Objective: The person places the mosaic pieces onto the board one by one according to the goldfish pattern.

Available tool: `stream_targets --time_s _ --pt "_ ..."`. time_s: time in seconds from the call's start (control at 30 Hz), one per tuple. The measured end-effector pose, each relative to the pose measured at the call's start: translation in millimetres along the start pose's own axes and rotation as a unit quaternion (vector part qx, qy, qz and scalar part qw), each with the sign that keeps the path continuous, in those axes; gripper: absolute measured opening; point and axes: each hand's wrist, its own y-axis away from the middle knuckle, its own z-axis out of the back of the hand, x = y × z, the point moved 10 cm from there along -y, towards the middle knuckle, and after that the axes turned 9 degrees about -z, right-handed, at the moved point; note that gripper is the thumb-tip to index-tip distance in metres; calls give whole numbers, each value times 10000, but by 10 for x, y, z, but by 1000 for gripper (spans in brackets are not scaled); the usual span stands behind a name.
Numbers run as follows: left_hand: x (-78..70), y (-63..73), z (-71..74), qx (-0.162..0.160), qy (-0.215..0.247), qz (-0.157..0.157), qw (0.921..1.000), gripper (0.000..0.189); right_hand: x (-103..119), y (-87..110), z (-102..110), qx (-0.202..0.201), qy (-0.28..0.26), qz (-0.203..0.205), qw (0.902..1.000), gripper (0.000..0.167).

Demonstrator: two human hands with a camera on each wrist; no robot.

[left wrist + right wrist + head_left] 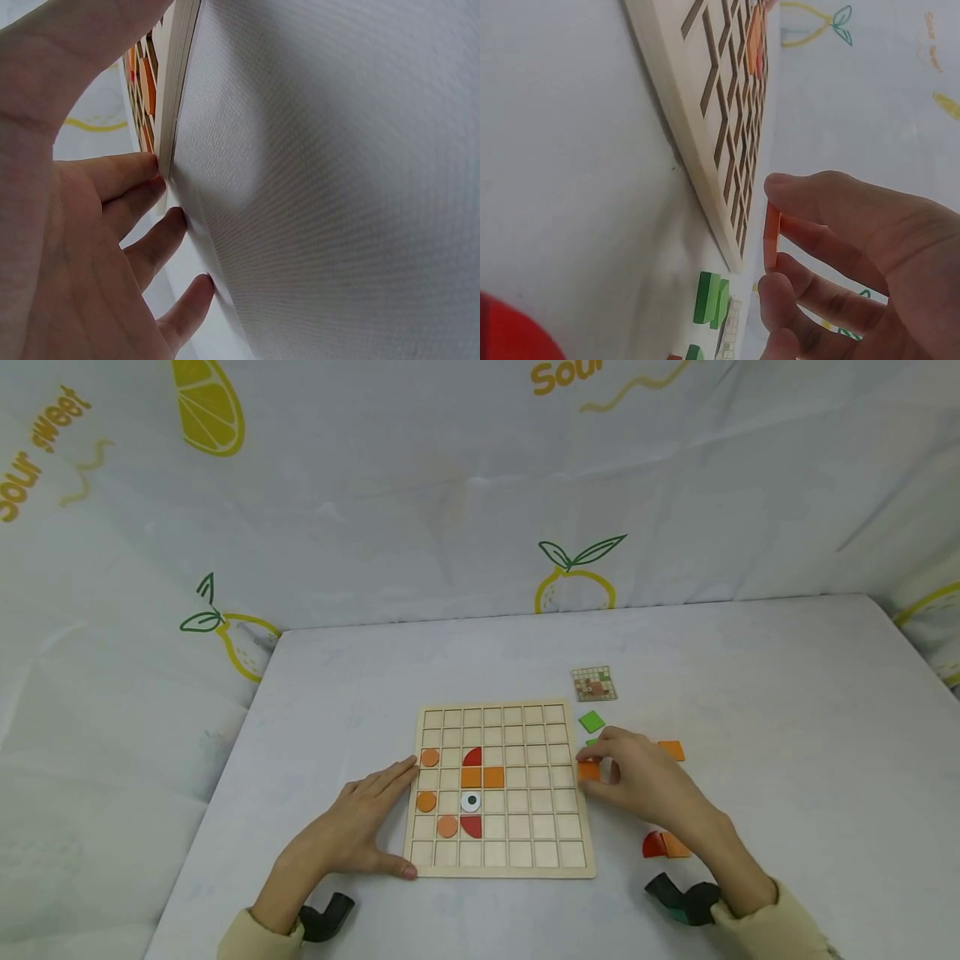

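Observation:
A wooden grid board (528,845) lies on the table, with orange discs, orange squares, red quarter-circles and a white eye disc (471,802) set in some cells. My left hand (358,825) rests at the board's left edge, fingers spread; in the left wrist view its fingertips (155,165) touch the side of the frame. Just off the board's right edge, my right hand (637,777) pinches an orange square tile (772,234) between thumb and fingers. The right wrist view shows that tile held on edge, above the table.
Beyond the right hand lie a green square (592,721), a second green piece partly hidden, and an orange square (672,750). A red quarter-circle (654,844) and an orange piece (677,846) sit by the right wrist. A small pattern card (594,683) lies behind the board.

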Motion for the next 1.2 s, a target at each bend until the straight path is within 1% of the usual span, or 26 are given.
stream_targets --time_s 0.17,0.3,0.53,0.7,0.87,1.2 --pt "8 -7 -4 -15 8 8 10000 128 107 -27 -1 3 -24 -30 10000 26" --pt "7 -8 -1 -13 -1 -4 10000 128 212 -43 -31 40 -84 91 9999 24" --pt "6 -6 5 -24 -9 -15 10000 128 410 -76 -204 299 -144 179 9993 24" --pt "11 -5 1 -30 -12 -9 10000 128 575 -112 -318 324 -108 238 9991 24" --pt "8 -4 5 -68 -1 -24 10000 127 695 -131 -403 319 -86 315 9990 24" --pt "18 -2 -4 -28 37 39 10000 128 852 -139 -542 395 -166 469 9980 22"
